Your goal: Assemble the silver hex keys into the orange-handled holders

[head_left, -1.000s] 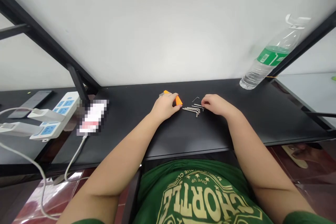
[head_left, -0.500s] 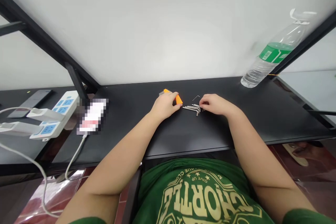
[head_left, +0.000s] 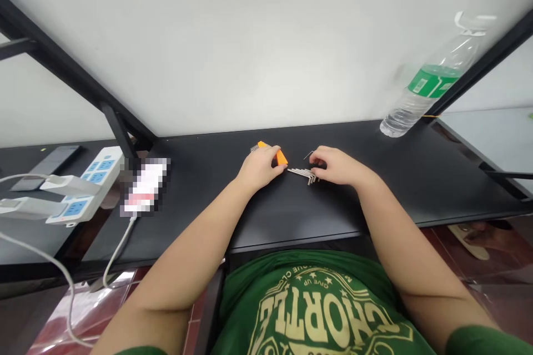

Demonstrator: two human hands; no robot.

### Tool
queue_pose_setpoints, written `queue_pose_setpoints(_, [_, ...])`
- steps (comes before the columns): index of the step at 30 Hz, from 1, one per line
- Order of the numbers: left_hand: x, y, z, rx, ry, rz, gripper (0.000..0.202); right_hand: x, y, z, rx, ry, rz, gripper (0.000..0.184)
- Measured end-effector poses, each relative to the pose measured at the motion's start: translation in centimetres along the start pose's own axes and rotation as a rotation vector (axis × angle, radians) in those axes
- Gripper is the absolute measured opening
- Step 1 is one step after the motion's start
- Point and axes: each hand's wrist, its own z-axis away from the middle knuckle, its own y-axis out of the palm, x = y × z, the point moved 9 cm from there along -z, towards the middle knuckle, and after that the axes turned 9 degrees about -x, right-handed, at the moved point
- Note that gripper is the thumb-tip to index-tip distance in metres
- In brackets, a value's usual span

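My left hand [head_left: 260, 167] is closed around an orange hex key holder [head_left: 282, 157] on the black table. Part of the holder is hidden by my fingers, and thin metal ends [head_left: 254, 148] stick out at its far left. To the right lie several silver L-shaped hex keys [head_left: 306, 173], side by side with their bent ends toward my right hand. My right hand [head_left: 338, 166] has its thumb and forefinger apart. Its forefinger is at the smallest hex key [head_left: 308, 155], whose bend it partly covers; whether they touch I cannot tell. The thumb is beside the larger keys.
A water bottle with a green label [head_left: 433, 82] stands at the back right by the black frame. On the left are a phone [head_left: 146, 183] with a white cable, and a white power strip [head_left: 97, 177] with plugged-in chargers. A white wall [head_left: 266, 55] rises behind the table.
My right hand has shifted slightly left and its thumb and forefinger have spread, reaching the smallest hex key. The larger keys lie closer together. My left hand stays on the holder.
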Motion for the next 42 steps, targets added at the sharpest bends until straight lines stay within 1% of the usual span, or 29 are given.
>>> queue_pose_setpoints(2, [0.1,0.2,0.0,-0.001,-0.002,0.012,0.031,-0.3,0.0,0.0,0.009,0.014,0.044,0.014])
queue_pose_setpoints(5, [0.1,0.4,0.1,0.013,-0.011,0.031,0.035,0.1,1.2,0.0,0.077,0.001,0.091,0.021])
queue_pose_setpoints(6, [0.1,0.4,0.1,0.016,-0.013,0.033,0.035,0.3,1.6,-0.1,0.09,-0.006,0.103,0.02])
queue_pose_setpoints(10, [-0.1,0.0,0.0,0.008,-0.013,0.031,0.03,1.3,2.7,-0.3,0.108,-0.03,0.098,0.005])
queue_pose_setpoints(12, [-0.1,-0.1,0.0,0.003,-0.013,0.026,0.031,1.6,2.9,-0.2,0.124,-0.057,0.066,0.004])
queue_pose_setpoints(14, [0.0,-0.1,0.0,0.002,-0.014,0.017,0.032,1.7,2.5,-0.2,0.114,-0.076,0.021,0.003])
queue_pose_setpoints(16, [0.0,0.0,0.0,0.003,-0.016,0.013,0.033,1.1,1.4,-0.2,0.064,-0.066,-0.011,0.003])
queue_pose_setpoints(19, [0.1,0.1,0.0,0.007,-0.019,0.02,0.032,-0.9,-0.5,-0.1,-0.008,0.011,-0.001,0.01])
queue_pose_setpoints(21, [0.1,0.1,0.0,0.011,-0.016,0.02,0.032,-2.0,-0.8,0.1,0.014,0.057,0.003,0.012])
queue_pose_setpoints(25, [0.1,0.3,0.0,0.019,-0.021,0.024,0.03,-2.8,-0.3,0.2,0.081,0.092,-0.01,0.012])
queue_pose_setpoints(29, [0.0,0.2,-0.1,0.012,-0.019,0.034,0.028,-2.8,0.5,-0.1,0.102,0.094,0.011,0.013])
queue_pose_setpoints(32, [0.1,0.2,-0.1,0.009,-0.016,0.035,0.028,-3.1,0.5,-0.3,0.078,0.1,0.047,0.014])
queue_pose_setpoints(35, [0.1,0.2,-0.1,0.012,-0.017,0.035,0.029,-3.2,-0.2,-0.4,0.018,0.104,0.102,0.013])
queue_pose_setpoints(37, [0.1,0.1,-0.1,0.009,-0.019,0.034,0.032,-3.0,-0.4,-0.3,0.0,0.098,0.093,0.012])
queue_pose_setpoints(42, [0.2,0.2,0.0,0.006,-0.019,0.021,0.038,-2.3,0.7,0.2,0.114,0.084,0.026,0.012])
